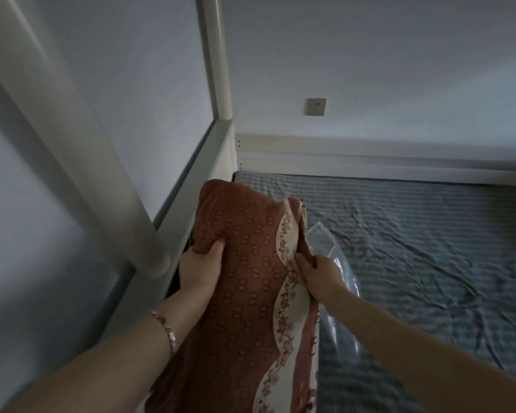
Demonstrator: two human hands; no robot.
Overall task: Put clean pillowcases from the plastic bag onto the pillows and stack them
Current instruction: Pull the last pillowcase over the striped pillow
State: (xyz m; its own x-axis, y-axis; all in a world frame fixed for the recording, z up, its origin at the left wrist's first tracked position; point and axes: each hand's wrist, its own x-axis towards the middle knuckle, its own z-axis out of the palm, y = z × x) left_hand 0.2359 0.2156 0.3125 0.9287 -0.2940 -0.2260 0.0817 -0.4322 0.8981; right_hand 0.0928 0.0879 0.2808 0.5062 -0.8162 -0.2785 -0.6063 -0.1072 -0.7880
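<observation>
1. Hands first, head view: both are closed on the pillow [239,228], one at each long side. The left hand [201,271] grasps the left edge, thumb dug into the top face and fingers tucked underneath. The right hand [319,275] pinches the right edge, just beside the cream floral band [283,296] of the pillowcase [242,317].
2. Holding opposite edges spreads the load and lets the soft pillow be steered flat rather than sagging in the middle. My reading is that it is being settled into place or squared up, with the cover already on it.
3. The pillow lies lengthwise from near to far along the left side of the bed [414,248], its far end close to the white bed frame [221,144] in the corner. That corner looks a sensible spot for a stack, since the frame would stop anything sliding off leftward.
4. The clear plastic bag [322,238] lies on the bed just right of the pillow, partly under its right edge and beside the right hand, within easy reach. Whether it holds more pillowcases cannot be told.
5. A fabric strip [313,329] with red marks shows under the pillow's near right edge. Whether it is a second pillow or the same cover's underside is unclear.
6. A wall socket [315,106] sits on the far wall, well apart from the work
</observation>
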